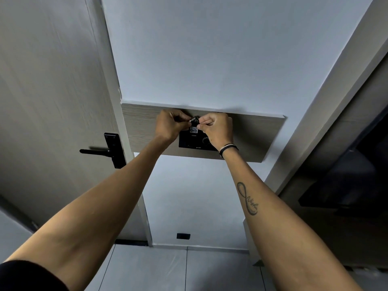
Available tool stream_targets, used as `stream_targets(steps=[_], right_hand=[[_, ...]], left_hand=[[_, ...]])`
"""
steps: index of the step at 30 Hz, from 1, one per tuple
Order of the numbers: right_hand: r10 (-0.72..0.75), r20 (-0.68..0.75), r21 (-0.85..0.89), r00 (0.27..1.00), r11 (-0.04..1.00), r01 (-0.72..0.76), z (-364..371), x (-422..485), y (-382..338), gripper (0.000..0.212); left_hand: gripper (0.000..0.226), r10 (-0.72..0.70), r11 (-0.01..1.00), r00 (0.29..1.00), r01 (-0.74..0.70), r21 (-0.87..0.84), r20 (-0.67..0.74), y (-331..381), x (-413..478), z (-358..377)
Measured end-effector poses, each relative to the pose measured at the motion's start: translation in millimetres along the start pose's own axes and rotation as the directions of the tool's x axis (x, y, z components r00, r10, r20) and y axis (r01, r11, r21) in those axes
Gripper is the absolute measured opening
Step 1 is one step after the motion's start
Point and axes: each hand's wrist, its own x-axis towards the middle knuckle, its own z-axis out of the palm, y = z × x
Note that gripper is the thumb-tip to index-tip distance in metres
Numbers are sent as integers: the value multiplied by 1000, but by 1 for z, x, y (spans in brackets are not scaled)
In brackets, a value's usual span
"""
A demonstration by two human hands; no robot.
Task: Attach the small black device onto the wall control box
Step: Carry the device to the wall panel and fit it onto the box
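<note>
Hands are meeting at the top edge of the wall control box (192,141), which is sitting on a wooden panel (262,135). Left hand (169,124) and right hand (216,128) are both pinching the small black device (194,120) between closed fingertips. It is looking light and rigid, probably slippery, so holding its side edges is seeming safest.

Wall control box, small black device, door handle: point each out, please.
wall control box (190,141): head view, on its black front, lower left part
small black device (194,130): head view, on its white label
door handle (94,151): head view, on the lever
</note>
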Motion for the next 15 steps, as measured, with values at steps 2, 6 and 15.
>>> stream_targets(steps=[2,6,15], right_hand=[[-13,-7,-20,1000,1000,12,-1,-1,-1,10],[2,-35,-26,999,1000,-3,1,-6,-2,8],[17,-28,-22,999,1000,-18,4,-14,5,9]], left_hand=[[14,18,999,1000,-18,38,0,1,-1,-1],[14,39,989,999,-39,141,3,4,-1,-3],[12,85,927,996,-73,369,-17,5,-10,3]])
